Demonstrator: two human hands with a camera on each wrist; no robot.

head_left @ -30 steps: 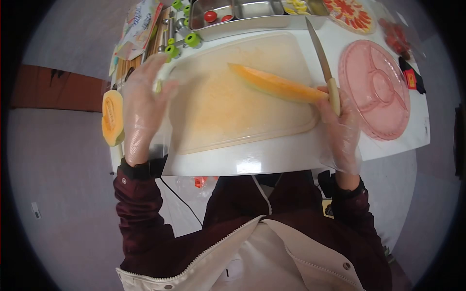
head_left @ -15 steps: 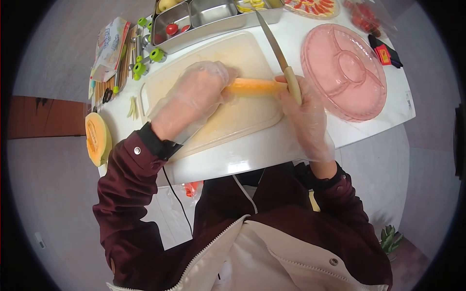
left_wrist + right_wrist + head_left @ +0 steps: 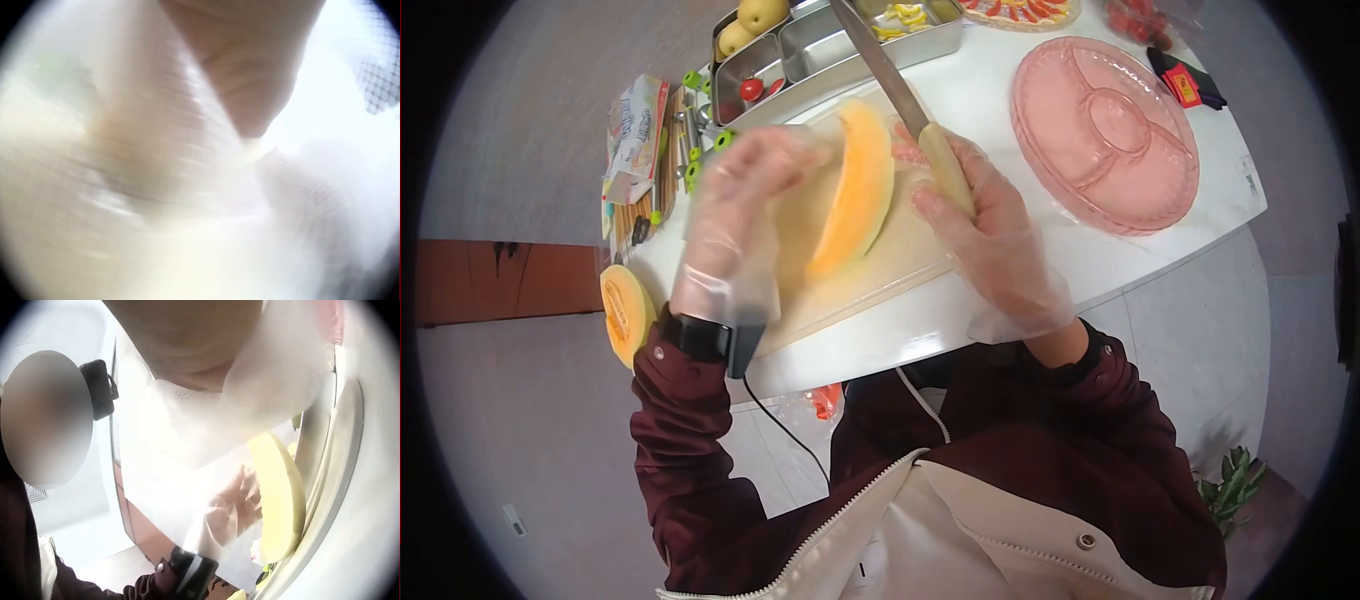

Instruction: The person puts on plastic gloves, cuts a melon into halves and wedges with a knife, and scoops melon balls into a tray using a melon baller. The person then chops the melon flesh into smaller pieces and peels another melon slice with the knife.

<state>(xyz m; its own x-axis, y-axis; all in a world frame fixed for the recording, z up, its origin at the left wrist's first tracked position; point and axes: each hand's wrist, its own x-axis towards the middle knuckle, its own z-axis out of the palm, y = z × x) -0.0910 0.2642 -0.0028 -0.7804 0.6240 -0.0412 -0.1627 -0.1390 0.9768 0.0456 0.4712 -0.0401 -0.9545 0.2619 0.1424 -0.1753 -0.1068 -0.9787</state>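
Observation:
My gloved right hand (image 3: 990,215) grips the pale handle of a knife (image 3: 945,165), its blade pointing up and away over the metal tray. Just beside this hand's fingertips, a curved orange melon slice (image 3: 855,190) rests on the cutting board (image 3: 800,310), one end toward the body. The right wrist view shows the slice (image 3: 281,500) side-on at the board's edge. To the left of the slice, my gloved left hand (image 3: 745,190) hovers blurred, fingers loosely bent and nothing in them. The left wrist view is mostly blurred glove.
A metal compartment tray (image 3: 820,50) with fruit stands behind the board. On the right lies a pink divided plate (image 3: 1120,120); beyond it is a bag of red fruit (image 3: 1140,20). A melon half (image 3: 628,315) sits at the left edge, with green-ended tools (image 3: 690,130) farther back.
The left hand reached over and took the slice's left end, then drew back to the left. The slice swung from crosswise to lengthwise on the board. The knife stayed in the right hand.

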